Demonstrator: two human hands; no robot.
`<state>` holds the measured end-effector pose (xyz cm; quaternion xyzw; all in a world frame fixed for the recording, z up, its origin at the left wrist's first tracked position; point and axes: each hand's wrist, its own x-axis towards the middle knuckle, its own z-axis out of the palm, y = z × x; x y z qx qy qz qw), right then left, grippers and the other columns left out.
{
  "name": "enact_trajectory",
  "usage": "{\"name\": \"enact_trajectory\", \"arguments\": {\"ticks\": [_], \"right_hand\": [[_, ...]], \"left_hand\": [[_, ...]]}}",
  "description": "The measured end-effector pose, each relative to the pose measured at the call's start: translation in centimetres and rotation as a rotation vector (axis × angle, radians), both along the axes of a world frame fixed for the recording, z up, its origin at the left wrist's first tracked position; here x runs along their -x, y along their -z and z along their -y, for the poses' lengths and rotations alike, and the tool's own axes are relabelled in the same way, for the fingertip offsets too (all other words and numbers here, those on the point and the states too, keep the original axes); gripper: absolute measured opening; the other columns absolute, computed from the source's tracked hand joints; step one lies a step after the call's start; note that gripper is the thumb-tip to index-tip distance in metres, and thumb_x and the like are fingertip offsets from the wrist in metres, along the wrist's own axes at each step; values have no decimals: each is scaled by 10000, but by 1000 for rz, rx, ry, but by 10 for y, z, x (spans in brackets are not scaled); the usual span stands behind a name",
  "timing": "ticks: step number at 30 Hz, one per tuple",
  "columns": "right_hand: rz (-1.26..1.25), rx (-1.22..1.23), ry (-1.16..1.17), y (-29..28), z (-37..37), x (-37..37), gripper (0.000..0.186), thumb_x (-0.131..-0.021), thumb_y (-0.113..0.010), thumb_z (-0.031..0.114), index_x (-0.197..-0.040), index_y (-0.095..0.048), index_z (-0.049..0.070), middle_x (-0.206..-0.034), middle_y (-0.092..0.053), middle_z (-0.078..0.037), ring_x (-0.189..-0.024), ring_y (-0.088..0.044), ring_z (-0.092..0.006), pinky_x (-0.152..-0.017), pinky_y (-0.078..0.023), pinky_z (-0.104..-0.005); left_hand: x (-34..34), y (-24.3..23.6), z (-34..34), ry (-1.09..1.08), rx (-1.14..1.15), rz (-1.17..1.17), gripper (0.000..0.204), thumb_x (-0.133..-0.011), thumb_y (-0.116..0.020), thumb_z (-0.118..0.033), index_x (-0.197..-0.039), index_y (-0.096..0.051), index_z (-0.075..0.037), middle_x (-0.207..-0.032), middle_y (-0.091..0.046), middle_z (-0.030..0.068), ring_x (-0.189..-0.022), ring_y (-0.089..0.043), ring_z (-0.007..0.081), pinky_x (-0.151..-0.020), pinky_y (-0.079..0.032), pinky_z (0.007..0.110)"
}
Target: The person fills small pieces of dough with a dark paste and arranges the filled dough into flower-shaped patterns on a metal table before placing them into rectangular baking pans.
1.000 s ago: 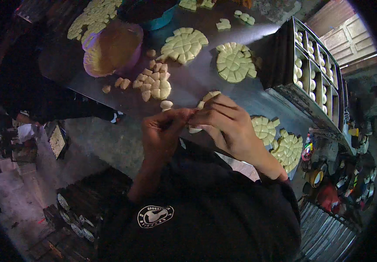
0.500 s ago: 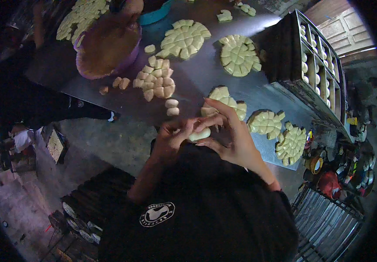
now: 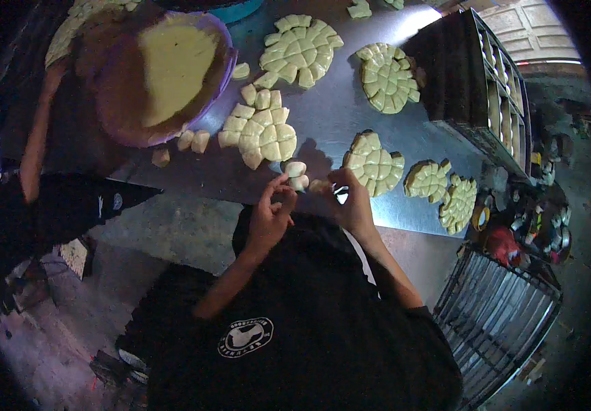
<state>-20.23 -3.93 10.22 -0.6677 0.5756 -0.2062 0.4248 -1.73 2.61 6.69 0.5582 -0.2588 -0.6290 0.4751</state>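
Note:
My right hand (image 3: 354, 207) is at the near edge of the metal table, its fingers curled at a small piece of dough (image 3: 318, 185) that is partly in shadow. To its left, my left hand (image 3: 272, 214) has bent fingers held apart with nothing between them. Its fingertips are beside two rounded dough pieces (image 3: 296, 168) set one behind the other. Just beyond lies a flat slab of dough (image 3: 268, 135) scored into small portions. Another scored dough slab (image 3: 373, 166) rests right behind my right hand.
More scored dough (image 3: 301, 49) covers parts of the metal table (image 3: 329, 113). A large purple-rimmed basin (image 3: 223, 85) stands at the left, near another person's arm (image 3: 37, 140). Stacked dark trays (image 3: 456, 72) holding dough rise at the right. A metal rack (image 3: 494, 308) is below right.
My hands have moved apart; earlier they worked together on a white dough piece. The view has shifted. The basin now shows pale yellow contents, and the other person's arm has moved out to its left.

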Motion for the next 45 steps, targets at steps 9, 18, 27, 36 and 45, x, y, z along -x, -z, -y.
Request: {"name": "enact_trajectory", "arguments": {"ticks": [9,18,27,36,45], "right_hand": [[-185,224,24,40,8,-13,225,-842,-675,-13,-1047,-714,71,-1023,-608,-154,-941,-634,-304,-778,-527,-384],[-660,366,402,33,47,155,267,-913,-659,174,-1107,-626,-7,-908,-716,-177,-783,-678,-380,-742,-532,-442],[115,190,257,55,68,163,474,-706,-884,167,-822,-431,91,-735,-465,8,-686,-463,-102,-608,-423,-288],[112,713,518,-145,37,234,283,-816,-760,34,-912,-494,29,-730,-498,-67,-614,-485,-193,-583,-411,-322],[584,639,-258,-162,37,195,247,-784,-749,-31,-1021,-746,37,-1161,-684,-148,-1057,-651,-291,-920,-500,-370]], "left_hand": [[-53,9,11,242,435,934,294,-875,-737,-226,-1105,-667,-58,-1074,-630,122,-925,-650,300,-826,-514,378],[-27,-4,34,456,699,915,140,-871,-708,-137,-993,-692,-72,-964,-681,113,-926,-657,315,-840,-507,421],[80,-34,63,627,888,964,175,-861,-707,-180,-1002,-700,-78,-932,-679,106,-932,-646,296,-810,-487,424],[169,-93,75,522,426,389,286,-979,-618,-235,-1169,-675,-30,-1094,-705,108,-1011,-666,210,-895,-500,342],[204,-168,52,46,290,67,284,-1001,-611,-228,-1168,-673,-8,-1042,-706,90,-994,-627,122,-894,-488,285]]}}
